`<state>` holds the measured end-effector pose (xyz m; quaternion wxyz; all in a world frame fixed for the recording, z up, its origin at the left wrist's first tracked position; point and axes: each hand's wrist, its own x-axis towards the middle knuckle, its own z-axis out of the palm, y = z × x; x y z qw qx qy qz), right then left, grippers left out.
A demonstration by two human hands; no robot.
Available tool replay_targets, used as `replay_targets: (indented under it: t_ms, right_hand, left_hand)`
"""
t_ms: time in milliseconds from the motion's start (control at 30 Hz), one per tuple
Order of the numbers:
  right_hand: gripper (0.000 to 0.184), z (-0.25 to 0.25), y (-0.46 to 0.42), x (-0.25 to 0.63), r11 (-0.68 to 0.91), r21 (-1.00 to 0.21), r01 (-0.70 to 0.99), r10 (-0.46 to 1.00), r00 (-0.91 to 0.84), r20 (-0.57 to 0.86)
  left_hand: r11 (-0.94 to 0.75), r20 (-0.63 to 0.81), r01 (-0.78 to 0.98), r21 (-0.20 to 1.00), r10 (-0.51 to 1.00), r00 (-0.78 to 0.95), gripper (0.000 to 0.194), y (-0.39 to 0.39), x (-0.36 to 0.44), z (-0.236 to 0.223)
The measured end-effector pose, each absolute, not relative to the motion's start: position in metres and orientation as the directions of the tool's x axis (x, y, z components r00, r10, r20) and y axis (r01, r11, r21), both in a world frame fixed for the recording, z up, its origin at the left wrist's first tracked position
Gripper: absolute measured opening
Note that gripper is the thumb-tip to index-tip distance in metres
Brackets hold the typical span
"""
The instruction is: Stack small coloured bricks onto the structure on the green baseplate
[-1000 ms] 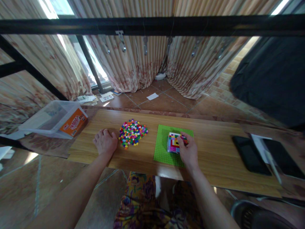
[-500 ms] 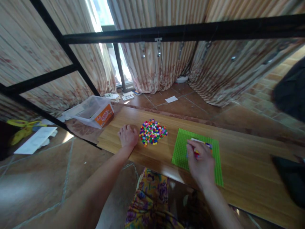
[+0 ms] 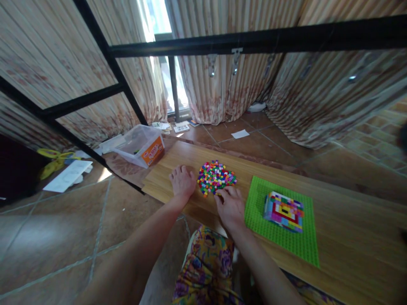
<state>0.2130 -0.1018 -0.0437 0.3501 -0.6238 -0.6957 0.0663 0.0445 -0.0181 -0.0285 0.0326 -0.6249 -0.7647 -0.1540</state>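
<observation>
A loose pile of tiny multicoloured building bricks (image 3: 216, 176) lies on the wooden bench. Left of it, my left hand (image 3: 182, 182) rests on the wood with fingers lying apart and nothing in them. At the pile's near edge is my right hand (image 3: 230, 205), thumb and forefinger drawn together against the bricks. Whatever is between those fingertips is too small to make out. On the green baseplate (image 3: 286, 250) to the right sits a low block built of coloured bricks (image 3: 284, 212), its top patterned with red and yellow squares around a dark centre.
A clear plastic box (image 3: 133, 146) with an orange label stands on the floor beyond the bench's (image 3: 346, 228) left end. Black metal bars (image 3: 190, 48) cross in front of the curtains. Papers (image 3: 240, 134) and a white board (image 3: 67, 176) lie on the tiles.
My right hand has moved left from the brick-built block to the pile, uncovering the block. My left hand stays beside the pile. The view has shifted left.
</observation>
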Motion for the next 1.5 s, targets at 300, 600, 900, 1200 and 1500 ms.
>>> replay_targets:
  t_ms: [300, 600, 900, 1200, 1500]
  right_hand:
    - [0.020, -0.035, -0.107, 0.218, 0.230, -0.576, 0.785, 0.909, 0.039, 0.415]
    - [0.033, -0.031, -0.122, 0.244, 0.145, -0.658, 0.739, 0.891, 0.191, 0.412]
    - [0.030, -0.048, -0.105, 0.240, 0.123, -0.498, 0.859, 0.896, 0.120, 0.427]
    - [0.031, -0.060, -0.102, 0.236, 0.121, -0.343, 0.931, 0.884, 0.056, 0.464]
    - [0.031, -0.059, -0.103, 0.237, 0.148, -0.322, 0.935, 0.903, 0.005, 0.429]
  left_hand:
    - [0.164, 0.255, 0.970, 0.177, 0.945, -0.206, 0.037, -0.017, 0.043, -0.032]
    - [0.168, 0.254, 0.970, 0.174, 0.944, -0.209, 0.035, -0.017, 0.042, -0.030]
    - [0.159, 0.279, 0.971, 0.177, 0.939, -0.204, 0.036, -0.017, 0.042, -0.033]
    - [0.163, 0.278, 0.971, 0.175, 0.938, -0.208, 0.036, -0.018, 0.043, -0.032]
    - [0.176, 0.270, 0.972, 0.158, 0.939, -0.214, 0.036, -0.017, 0.044, -0.031]
